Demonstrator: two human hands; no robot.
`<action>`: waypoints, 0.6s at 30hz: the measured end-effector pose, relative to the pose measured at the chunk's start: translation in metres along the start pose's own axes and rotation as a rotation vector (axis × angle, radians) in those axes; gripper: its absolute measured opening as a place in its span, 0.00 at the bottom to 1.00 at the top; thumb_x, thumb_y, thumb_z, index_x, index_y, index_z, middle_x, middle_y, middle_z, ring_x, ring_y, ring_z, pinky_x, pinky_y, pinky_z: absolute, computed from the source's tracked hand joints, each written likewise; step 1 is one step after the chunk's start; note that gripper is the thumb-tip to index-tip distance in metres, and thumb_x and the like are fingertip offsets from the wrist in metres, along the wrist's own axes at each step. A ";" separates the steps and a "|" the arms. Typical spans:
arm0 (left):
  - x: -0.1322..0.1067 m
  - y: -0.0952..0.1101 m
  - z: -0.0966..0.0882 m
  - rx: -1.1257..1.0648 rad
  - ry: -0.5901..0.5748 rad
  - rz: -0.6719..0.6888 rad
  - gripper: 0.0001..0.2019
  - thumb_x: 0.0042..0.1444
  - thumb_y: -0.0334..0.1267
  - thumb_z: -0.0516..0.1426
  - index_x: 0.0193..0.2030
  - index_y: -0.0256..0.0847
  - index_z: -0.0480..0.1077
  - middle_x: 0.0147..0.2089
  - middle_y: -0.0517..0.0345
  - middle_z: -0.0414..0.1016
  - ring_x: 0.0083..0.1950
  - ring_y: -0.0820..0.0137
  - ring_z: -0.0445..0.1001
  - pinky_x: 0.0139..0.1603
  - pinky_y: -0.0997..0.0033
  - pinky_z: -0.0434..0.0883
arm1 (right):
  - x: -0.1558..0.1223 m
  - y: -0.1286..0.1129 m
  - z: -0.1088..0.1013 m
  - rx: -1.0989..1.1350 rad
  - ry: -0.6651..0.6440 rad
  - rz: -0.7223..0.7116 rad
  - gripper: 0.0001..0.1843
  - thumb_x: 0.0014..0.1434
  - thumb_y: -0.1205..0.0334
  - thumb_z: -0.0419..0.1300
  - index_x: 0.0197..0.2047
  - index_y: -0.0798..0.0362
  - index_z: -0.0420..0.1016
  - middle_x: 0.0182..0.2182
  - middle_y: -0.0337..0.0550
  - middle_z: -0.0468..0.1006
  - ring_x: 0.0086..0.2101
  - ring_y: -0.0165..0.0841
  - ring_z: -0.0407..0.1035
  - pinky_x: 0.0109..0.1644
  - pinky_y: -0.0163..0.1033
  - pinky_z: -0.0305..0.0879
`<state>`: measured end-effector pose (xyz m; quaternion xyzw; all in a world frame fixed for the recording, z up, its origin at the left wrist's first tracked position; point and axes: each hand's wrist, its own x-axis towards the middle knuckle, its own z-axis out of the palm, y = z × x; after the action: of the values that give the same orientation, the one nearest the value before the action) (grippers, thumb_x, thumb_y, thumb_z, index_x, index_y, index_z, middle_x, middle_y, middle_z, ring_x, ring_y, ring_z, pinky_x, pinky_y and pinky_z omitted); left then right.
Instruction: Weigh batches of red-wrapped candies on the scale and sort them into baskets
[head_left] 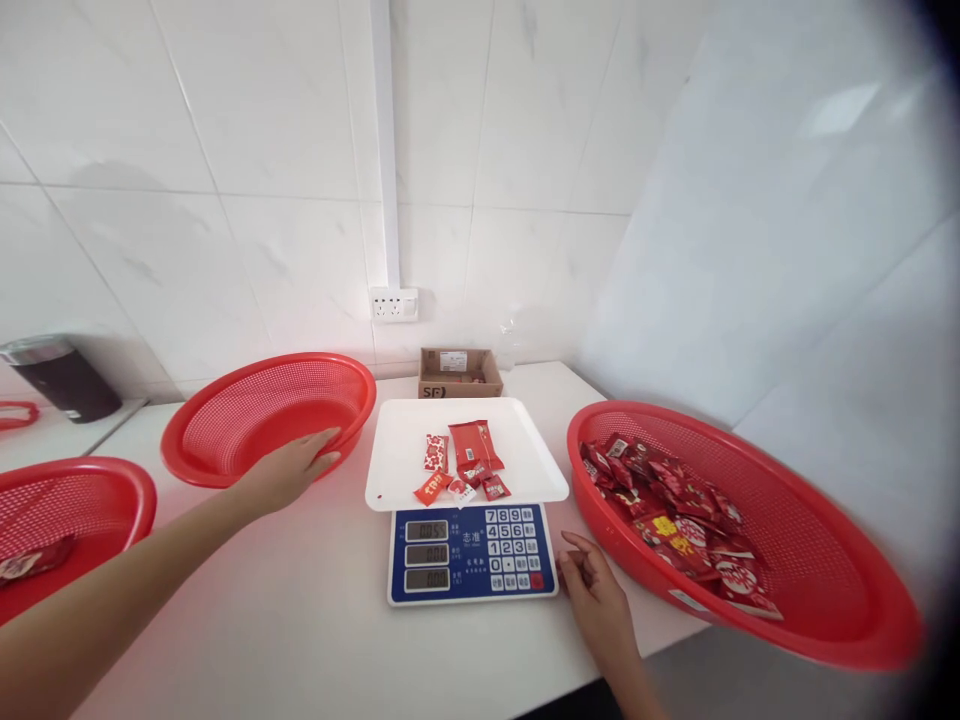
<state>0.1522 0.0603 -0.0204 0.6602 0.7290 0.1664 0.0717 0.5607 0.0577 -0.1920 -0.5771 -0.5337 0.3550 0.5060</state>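
Resting flat on the near rim of the empty red basket [270, 415], the left hand [289, 470] has its grip spread apart, clamped on nothing; a push from here could slide that basket into the white scale tray [465, 452] just to its right and upset the reading. The right hand [596, 590], fingers loosely curled and holding nothing, lies on the surface [300, 620] beside the scale [471, 552]. The red packets [461, 462] sit on the tray, ahead of and between both hands
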 end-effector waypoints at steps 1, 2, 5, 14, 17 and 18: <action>0.003 0.010 0.004 -0.008 -0.019 0.044 0.26 0.59 0.54 0.46 0.60 0.43 0.62 0.59 0.49 0.69 0.58 0.55 0.68 0.52 0.58 0.66 | 0.000 0.000 0.000 -0.010 0.005 -0.008 0.23 0.53 0.44 0.57 0.46 0.50 0.71 0.27 0.41 0.76 0.28 0.37 0.72 0.33 0.41 0.69; 0.007 0.021 0.008 -0.017 -0.050 0.097 0.28 0.60 0.53 0.44 0.63 0.42 0.58 0.64 0.48 0.64 0.63 0.56 0.62 0.58 0.56 0.62 | 0.000 -0.001 0.000 -0.019 0.008 -0.012 0.23 0.53 0.44 0.57 0.46 0.50 0.72 0.27 0.41 0.76 0.27 0.36 0.71 0.32 0.41 0.69; 0.014 0.061 0.023 -0.057 -0.128 0.239 0.30 0.60 0.55 0.44 0.66 0.46 0.52 0.68 0.52 0.57 0.67 0.62 0.56 0.64 0.60 0.57 | 0.000 -0.004 0.001 -0.030 0.015 -0.011 0.23 0.53 0.43 0.56 0.45 0.50 0.72 0.25 0.40 0.75 0.26 0.36 0.70 0.30 0.40 0.68; 0.019 0.116 0.071 -0.073 -0.212 0.383 0.30 0.54 0.50 0.55 0.63 0.47 0.57 0.63 0.45 0.61 0.61 0.51 0.63 0.57 0.51 0.64 | -0.001 -0.004 0.000 -0.006 0.007 0.008 0.26 0.52 0.41 0.55 0.46 0.51 0.69 0.27 0.40 0.74 0.28 0.36 0.71 0.33 0.40 0.69; 0.022 0.112 0.072 -0.098 -0.202 0.366 0.24 0.56 0.42 0.53 0.60 0.47 0.60 0.59 0.47 0.64 0.55 0.57 0.70 0.52 0.59 0.69 | -0.001 -0.006 0.000 -0.029 0.003 0.003 0.25 0.52 0.41 0.55 0.46 0.51 0.70 0.26 0.40 0.75 0.28 0.36 0.71 0.33 0.40 0.68; 0.022 0.111 0.072 -0.107 -0.197 0.362 0.22 0.56 0.40 0.52 0.59 0.47 0.62 0.58 0.48 0.65 0.53 0.60 0.71 0.51 0.61 0.69 | -0.001 -0.007 0.000 -0.031 0.001 0.002 0.25 0.52 0.42 0.55 0.45 0.51 0.70 0.26 0.40 0.75 0.27 0.36 0.71 0.33 0.40 0.68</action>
<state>0.2767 0.1010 -0.0475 0.7886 0.5781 0.1495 0.1466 0.5587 0.0558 -0.1855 -0.5853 -0.5384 0.3471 0.4970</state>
